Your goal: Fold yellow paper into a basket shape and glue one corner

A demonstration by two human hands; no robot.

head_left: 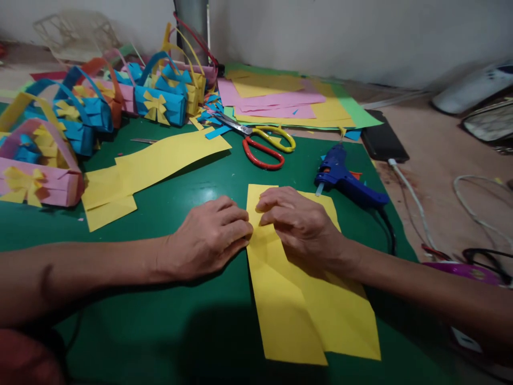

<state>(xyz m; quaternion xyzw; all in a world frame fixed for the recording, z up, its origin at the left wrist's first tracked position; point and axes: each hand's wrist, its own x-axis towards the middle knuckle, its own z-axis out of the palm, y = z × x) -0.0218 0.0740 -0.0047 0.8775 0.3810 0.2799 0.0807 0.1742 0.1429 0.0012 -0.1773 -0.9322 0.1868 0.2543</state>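
In the head view, the folded yellow paper point(292, 305) lies on the near part of the green tabletop point(200, 182), right of the middle, its far end partly covered by the right hand point(302, 222). That hand's fingers are bent over the sheet; its thumb is hidden, and I cannot tell whether it grips or only presses. The left hand point(212, 232) is curled, fingertips at the paper's left edge; whether they pinch it cannot be made out.

The pink paper basket point(56, 187) at the far left is cut off by the picture's edge, and baskets behind it overlap too much to count. A thin metal point point(143, 141) shows beside the long yellow strip point(172, 158), the rest hidden. The magenta object point(467, 271) on the right is partly covered by the right forearm and unclear.

The worked paper is matt, with overlapping flaps and straight creases. The blue paper basket point(162, 104) is boxy, with an arched handle and a yellow bow. Far of the hands lie metal scissors point(264, 143) with red and yellow loops; the blue plastic glue gun point(348, 176) lies to the right, near the smooth black phone point(385, 136). Flat pink, yellow and green sheets point(276, 99) are stacked loosely at the far side.
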